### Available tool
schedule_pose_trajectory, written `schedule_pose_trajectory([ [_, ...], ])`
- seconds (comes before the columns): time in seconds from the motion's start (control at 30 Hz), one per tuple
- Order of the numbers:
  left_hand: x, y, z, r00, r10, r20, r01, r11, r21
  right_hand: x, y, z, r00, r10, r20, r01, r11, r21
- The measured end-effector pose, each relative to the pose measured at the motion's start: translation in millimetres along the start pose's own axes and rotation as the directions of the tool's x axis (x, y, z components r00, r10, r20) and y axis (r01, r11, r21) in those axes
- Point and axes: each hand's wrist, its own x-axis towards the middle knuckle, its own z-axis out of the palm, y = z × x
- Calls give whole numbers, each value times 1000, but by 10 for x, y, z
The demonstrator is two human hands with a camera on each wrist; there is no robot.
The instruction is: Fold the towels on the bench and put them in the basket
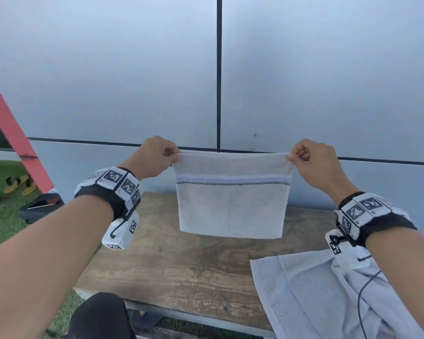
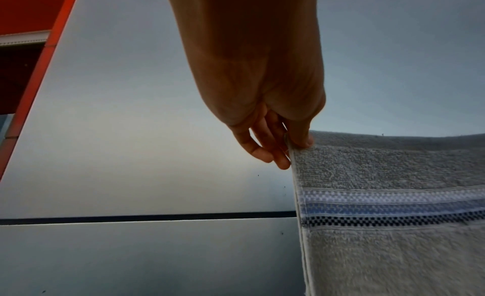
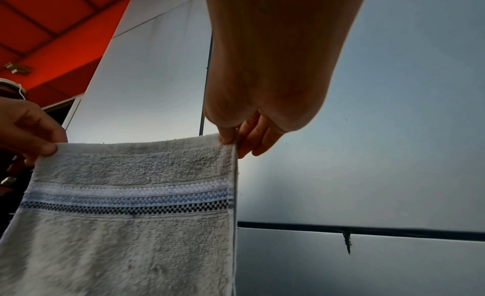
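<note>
A small grey-white towel (image 1: 231, 206) with a blue and black woven band hangs doubled over in the air above the wooden bench (image 1: 171, 270). My left hand (image 1: 174, 156) pinches its top left corner between thumb and fingers, and my right hand (image 1: 293, 156) pinches the top right corner. The wrist views show the same: the left hand (image 2: 294, 147) on the towel (image 2: 393, 217), the right hand (image 3: 232, 140) on the towel (image 3: 126, 217). Another pale towel (image 1: 316, 297) lies spread on the bench's right end, under my right forearm. No basket is in view.
A grey panelled wall (image 1: 132, 81) rises right behind the bench. At the left stand a red slanted post (image 1: 12, 133), a black case (image 1: 41, 207) on green turf and yellow sandals (image 1: 20, 183). My dark-clad knee (image 1: 101, 314) is at the bench's front edge.
</note>
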Motion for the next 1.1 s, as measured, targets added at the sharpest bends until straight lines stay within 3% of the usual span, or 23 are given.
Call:
schedule_pose_trajectory([
  [0.37, -111, 118, -105, 1000, 24, -12, -25, 992, -124, -24, -67, -151, 999, 39, 32, -38, 999, -29],
  [0.5, -77, 78, -119, 1000, -15, 26, 17, 999, -52, 9, -53, -170, 992, 52, 115, -50, 998, -27],
  [0.63, -18, 65, -109, 999, -17, 31, 15, 999, 34, 83, -49, -149, 984, 47, 173, -23, 990, -137],
  [0.83, 101, 158, -69, 992, -6, -123, 19, 995, 101, 182, -111, -43, 993, 88, 73, -68, 969, -236],
  [0.97, 43, 129, -21, 968, 7, -251, 9, 998, 63, 101, -141, -11, 999, -2, -45, -8, 974, -228],
  [1.03, -50, 18, 61, 967, -2, -254, 13, 999, 42, -25, -103, 23, 999, -25, -30, 17, 972, -232],
  [1.1, -212, -114, 202, 983, -32, -179, 36, 999, 21, -214, 9, 88, 999, 18, 49, -5, 968, -250],
])
